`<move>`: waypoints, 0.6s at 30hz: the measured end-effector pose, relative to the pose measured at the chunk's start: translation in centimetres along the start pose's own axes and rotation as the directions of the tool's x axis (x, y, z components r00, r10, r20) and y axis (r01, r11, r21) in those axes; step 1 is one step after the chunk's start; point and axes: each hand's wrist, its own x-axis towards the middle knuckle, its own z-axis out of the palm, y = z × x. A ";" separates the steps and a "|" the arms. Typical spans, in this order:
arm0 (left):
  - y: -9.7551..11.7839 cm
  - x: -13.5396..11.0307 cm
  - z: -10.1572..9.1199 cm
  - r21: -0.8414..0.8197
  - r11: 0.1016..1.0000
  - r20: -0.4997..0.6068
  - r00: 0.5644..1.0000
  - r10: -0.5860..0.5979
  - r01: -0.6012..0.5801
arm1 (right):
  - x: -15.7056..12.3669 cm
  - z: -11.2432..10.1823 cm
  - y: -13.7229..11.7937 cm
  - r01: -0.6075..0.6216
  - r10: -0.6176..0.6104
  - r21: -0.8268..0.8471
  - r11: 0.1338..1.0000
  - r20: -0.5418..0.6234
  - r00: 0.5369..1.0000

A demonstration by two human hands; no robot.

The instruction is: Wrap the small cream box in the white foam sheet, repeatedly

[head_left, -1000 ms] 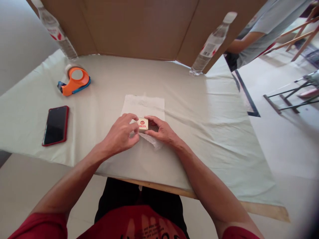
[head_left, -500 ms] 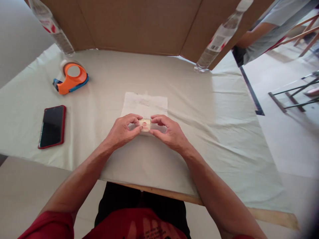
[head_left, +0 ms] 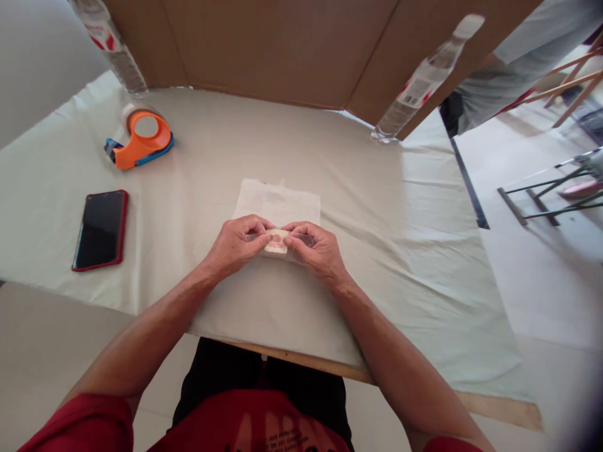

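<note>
Fingers of the left hand [head_left: 239, 242] and right hand [head_left: 318, 248] grasped the small printed box [head_left: 277, 244] from its two sides, thumbs bent in at its top; clear film [head_left: 294, 255] lay about it, its edges hard to make out; the box was above the table's cloth [head_left: 268, 295], by a white sheet [head_left: 282, 198]. Leftward lay a red-cased phone [head_left: 100, 230]; beyond it was an orange tape dispenser [head_left: 141, 143].
</note>
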 end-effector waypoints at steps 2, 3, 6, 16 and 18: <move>-0.1 0.0 0.0 -0.010 1.000 -0.003 1.000 -0.007 0.007 | 0.0 0.0 -0.1 -0.010 0.010 0.013 1.000 -0.005 1.000; -0.1 0.1 0.0 -0.011 1.000 0.000 1.000 -0.008 0.008 | 0.0 0.1 -0.1 -0.015 0.015 0.022 1.000 -0.007 1.000; -0.1 0.2 0.0 -0.023 1.000 0.034 0.999 -0.008 0.009 | 0.0 0.1 0.0 -0.035 0.036 0.065 0.997 -0.009 0.999; 0.0 0.6 -0.1 -0.091 0.989 0.055 0.992 -0.111 0.116 | 1.0 -1.7 1.1 0.099 -0.186 -0.353 0.931 -0.223 0.957; -0.1 0.6 -0.1 -0.091 0.988 0.054 0.992 -0.116 0.121 | 0.5 -2.0 0.1 0.205 -0.383 -0.517 0.831 -0.265 0.885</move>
